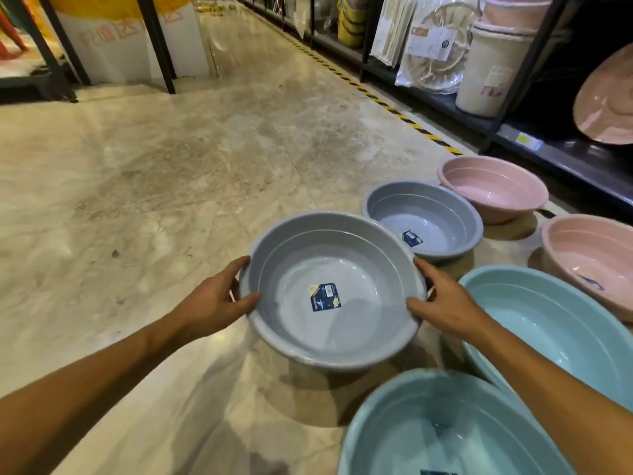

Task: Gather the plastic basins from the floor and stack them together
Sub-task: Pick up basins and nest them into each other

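A grey plastic basin (301, 323) with a blue label inside is held above the floor. My left hand (219, 299) grips its left rim and my right hand (442, 303) grips its right rim. A second grey basin (387, 214) stands on the floor just beyond it. Two pink basins rest farther right, one (493, 186) near the shelf base and one (589, 255) at the frame's edge. Two light blue basins lie close to me, one (548, 323) under my right forearm and one (428, 426) at the bottom.
A black shelf unit (534, 138) with baskets and packaged goods runs along the right, edged by yellow-black floor tape (387, 104). A white sign board (137, 39) and shelf legs stand at the back left. Marbled floor (171, 166) stretches to the left.
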Demonstrator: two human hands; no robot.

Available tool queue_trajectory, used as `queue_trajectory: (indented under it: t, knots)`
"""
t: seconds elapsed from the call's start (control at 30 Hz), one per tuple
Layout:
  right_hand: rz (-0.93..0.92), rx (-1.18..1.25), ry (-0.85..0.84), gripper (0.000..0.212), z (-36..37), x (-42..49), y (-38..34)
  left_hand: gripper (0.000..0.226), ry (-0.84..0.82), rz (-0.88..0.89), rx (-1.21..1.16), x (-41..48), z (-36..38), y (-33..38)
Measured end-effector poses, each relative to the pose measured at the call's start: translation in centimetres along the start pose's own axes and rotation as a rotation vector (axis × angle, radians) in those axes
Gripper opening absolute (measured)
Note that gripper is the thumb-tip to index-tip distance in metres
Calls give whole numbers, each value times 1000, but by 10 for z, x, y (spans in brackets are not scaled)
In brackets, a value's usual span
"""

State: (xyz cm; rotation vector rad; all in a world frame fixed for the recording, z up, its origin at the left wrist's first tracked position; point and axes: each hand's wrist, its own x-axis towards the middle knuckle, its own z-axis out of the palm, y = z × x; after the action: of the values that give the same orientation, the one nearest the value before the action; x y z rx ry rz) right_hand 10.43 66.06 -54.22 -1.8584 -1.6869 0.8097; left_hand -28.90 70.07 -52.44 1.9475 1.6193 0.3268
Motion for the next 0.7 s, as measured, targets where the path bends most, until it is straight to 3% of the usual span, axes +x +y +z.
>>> queue_trajectory:
  t: [0.2, 0.43, 0.6, 0.7]
  knots:
    - [-47, -82, -62, 86, -8, -56, -8, 76, 28, 16, 13, -67, -7, 4]
    - [-20, -227, 30, 96, -61, -124, 1, 65, 32, 166, -25, -97, -2, 46]
    - [71, -313, 102, 88, -94, -204, 24, 58, -60, 328, -32, -98, 30, 87]
    - [184, -360, 64, 96, -98, -257, 42, 61, -169, 394, -26, -113, 65, 95]
